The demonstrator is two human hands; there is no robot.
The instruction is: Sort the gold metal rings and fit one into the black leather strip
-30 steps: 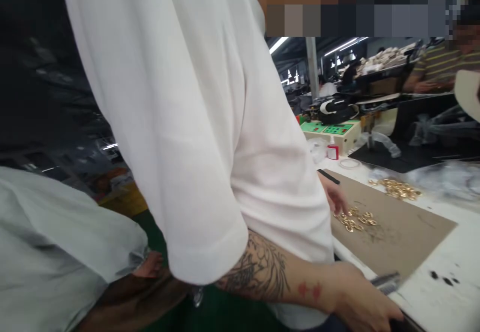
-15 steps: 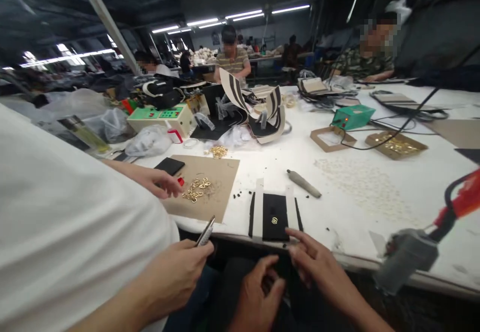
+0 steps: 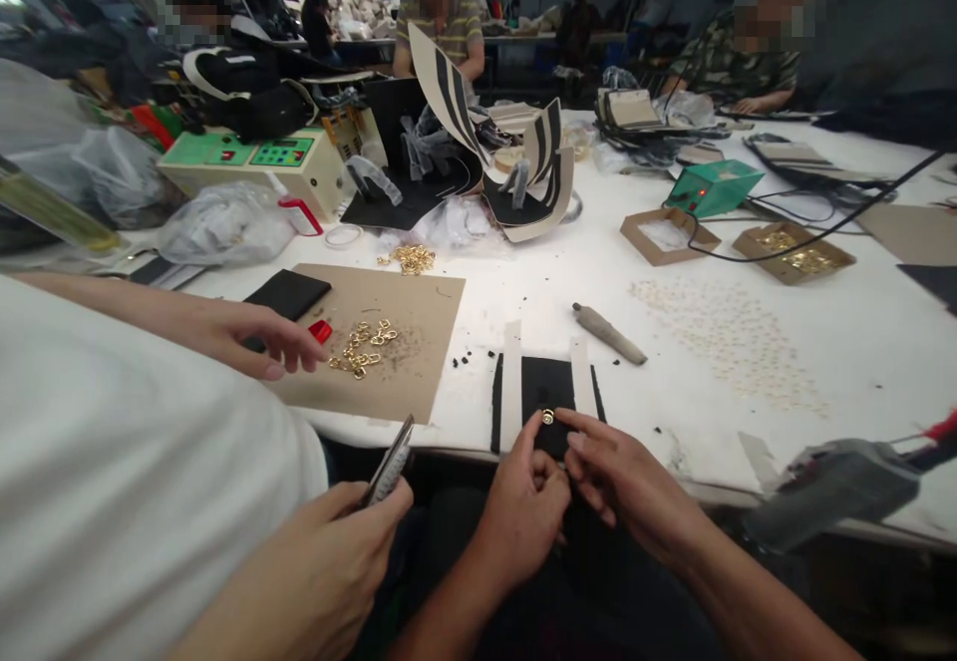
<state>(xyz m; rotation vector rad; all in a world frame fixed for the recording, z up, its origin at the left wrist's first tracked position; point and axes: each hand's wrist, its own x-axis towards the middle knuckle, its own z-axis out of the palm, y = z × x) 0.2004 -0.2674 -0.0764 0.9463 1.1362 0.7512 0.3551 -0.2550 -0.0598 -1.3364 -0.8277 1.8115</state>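
Note:
A small round gold fitting (image 3: 548, 417) sits on a black panel (image 3: 549, 377), which has two pale strips (image 3: 511, 382) running along it. My left hand (image 3: 523, 501) is curled at the panel's near edge, its index fingertip at the fitting's left side. From the right, my right hand (image 3: 632, 472) reaches in, index finger against the fitting and the other fingers bent. The fitting is pinched between the two index fingertips. What lies under my curled fingers is hidden.
On my left, a person in white holds a metal cutter (image 3: 389, 467); their other hand (image 3: 261, 337) is beside gold rings (image 3: 363, 350) on brown cardboard (image 3: 434, 342). A wrapped tool (image 3: 609, 334) lies beyond the panel. A grey tool (image 3: 837, 492) hangs at the right edge.
Both my hands have come up to the gold fitting, the left rising from below the table edge. The view has tilted downward. The neighbour still holds the cutter.

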